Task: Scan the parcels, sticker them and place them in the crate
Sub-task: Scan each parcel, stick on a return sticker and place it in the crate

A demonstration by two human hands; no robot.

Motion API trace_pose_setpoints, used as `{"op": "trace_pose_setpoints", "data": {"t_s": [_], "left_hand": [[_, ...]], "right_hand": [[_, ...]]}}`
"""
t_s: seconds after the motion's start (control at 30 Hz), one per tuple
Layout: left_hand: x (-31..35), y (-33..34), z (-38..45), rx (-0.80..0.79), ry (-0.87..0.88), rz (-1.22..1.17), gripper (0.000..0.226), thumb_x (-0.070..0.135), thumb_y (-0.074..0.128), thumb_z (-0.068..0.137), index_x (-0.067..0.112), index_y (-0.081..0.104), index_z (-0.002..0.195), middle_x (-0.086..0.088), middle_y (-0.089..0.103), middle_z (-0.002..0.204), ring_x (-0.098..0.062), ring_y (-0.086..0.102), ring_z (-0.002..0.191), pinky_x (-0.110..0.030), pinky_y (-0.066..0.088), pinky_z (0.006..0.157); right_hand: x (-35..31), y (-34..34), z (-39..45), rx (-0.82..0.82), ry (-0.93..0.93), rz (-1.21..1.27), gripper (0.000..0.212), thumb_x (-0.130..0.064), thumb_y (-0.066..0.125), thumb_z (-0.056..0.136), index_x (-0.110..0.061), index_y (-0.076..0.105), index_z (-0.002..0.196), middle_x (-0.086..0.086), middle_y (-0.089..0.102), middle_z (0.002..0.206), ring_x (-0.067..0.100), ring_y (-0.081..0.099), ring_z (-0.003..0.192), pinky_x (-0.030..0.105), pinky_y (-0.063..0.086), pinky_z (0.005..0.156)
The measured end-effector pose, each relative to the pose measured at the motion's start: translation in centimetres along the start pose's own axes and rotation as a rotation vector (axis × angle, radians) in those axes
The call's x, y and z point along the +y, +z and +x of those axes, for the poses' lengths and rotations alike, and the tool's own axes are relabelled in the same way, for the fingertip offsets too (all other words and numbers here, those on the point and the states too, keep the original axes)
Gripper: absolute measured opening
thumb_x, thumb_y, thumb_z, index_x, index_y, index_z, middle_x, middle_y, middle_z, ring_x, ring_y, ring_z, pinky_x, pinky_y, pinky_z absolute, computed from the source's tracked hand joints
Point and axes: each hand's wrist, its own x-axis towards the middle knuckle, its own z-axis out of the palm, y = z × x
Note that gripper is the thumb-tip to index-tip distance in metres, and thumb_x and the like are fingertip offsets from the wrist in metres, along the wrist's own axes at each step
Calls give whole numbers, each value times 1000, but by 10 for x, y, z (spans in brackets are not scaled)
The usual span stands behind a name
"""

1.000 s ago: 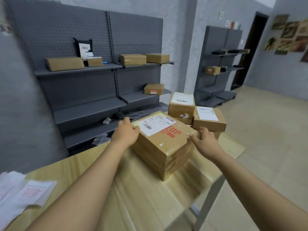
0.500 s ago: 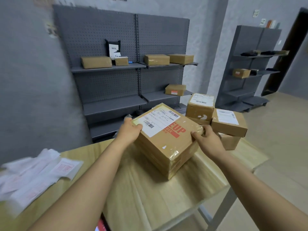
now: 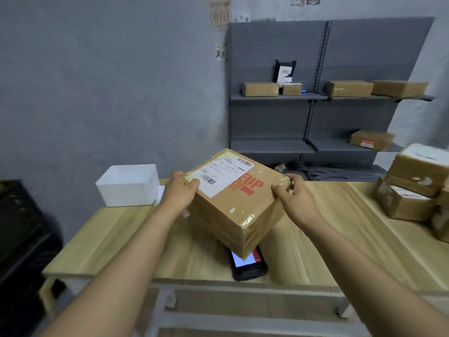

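1. The parcel [image 3: 237,199], a brown taped carton with a white shipping label [image 3: 222,176] and red "EUP" print on its top face, is held above the middle of the wooden counter [image 3: 352,242], tilted with one corner pointing down toward the camera.
2. The left hand [image 3: 178,194] grips the parcel's left edge; its thumb lies on the top face at the label corner and its fingers curl under the side.
3. The right hand [image 3: 295,199] grips the parcel's right edge, with the fingers [image 3: 279,190] curled over the top corner.
4. A black handheld scanner [image 3: 247,265] lies flat on the counter directly below the parcel's lowest corner; its lit screen faces up and is partly hidden by the carton.
5. A white open-top bin [image 3: 127,186] stands at the counter's far-left edge, just left of the left hand.
6. A stack of other cartons [image 3: 413,188] sits at the counter's right end, well apart from the held parcel.
7. A black crate [image 3: 21,229] stands beside the counter's left end, blurred.
8. A grey pegboard shelf unit [image 3: 315,100] against the wall behind the counter carries several more brown cartons on 2 levels.
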Motion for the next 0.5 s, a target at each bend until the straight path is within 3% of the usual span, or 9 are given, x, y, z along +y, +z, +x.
{"op": "trace_pose_setpoints", "data": {"t_s": [0.07, 0.2, 0.27, 0.37, 0.43, 0.5], "left_hand": [[-22, -29, -2, 54, -38, 15, 51, 34, 51, 91, 14, 39, 136, -11, 50, 132, -28, 52, 111, -27, 37, 76], [-62, -74, -5, 92, -112, 31, 56, 34, 52, 91, 14, 35, 140, -15, 45, 137, -31, 48, 121, -30, 35, 84], [-80, -91, -4, 80, -139, 41, 57, 35, 52, 91, 13, 34, 140, -15, 45, 138, -32, 49, 121, -33, 40, 91], [-99, -109, -2, 59, -173, 76, 58, 35, 52, 90, 13, 34, 141, -14, 45, 139, -31, 48, 122, -33, 39, 92], [-111, -120, -1, 47, -185, 99, 59, 36, 52, 90, 13, 35, 141, -15, 44, 139, -32, 48, 122, -34, 39, 94], [-123, -129, 0, 23, -192, 114, 59, 36, 52, 89, 13, 35, 141, -15, 45, 139, -31, 48, 122, -36, 41, 99]], "right_hand": [[-15, 27, -7, -69, -14, 3, 41, -39, 57, 91, -18, 46, 125, -3, 56, 104, 17, 54, 94, 29, 38, 75], [-35, 74, -22, -193, -9, 46, 29, -36, 56, 92, -24, 43, 116, 1, 60, 108, 16, 59, 89, 26, 46, 65], [-42, 94, -29, -239, 19, 86, 27, -32, 56, 92, -26, 41, 114, -2, 61, 102, 19, 62, 90, 39, 55, 74], [-49, 117, -38, -285, 54, 79, 45, -31, 57, 92, -19, 39, 131, -6, 57, 96, 28, 64, 96, 51, 54, 85], [-52, 131, -42, -295, 66, 57, 51, -32, 56, 92, -18, 36, 137, 2, 60, 103, 28, 63, 97, 42, 54, 81], [-55, 143, -45, -305, 64, 27, 52, -34, 54, 93, -19, 36, 139, 4, 61, 106, 24, 62, 93, 31, 48, 67]]}}
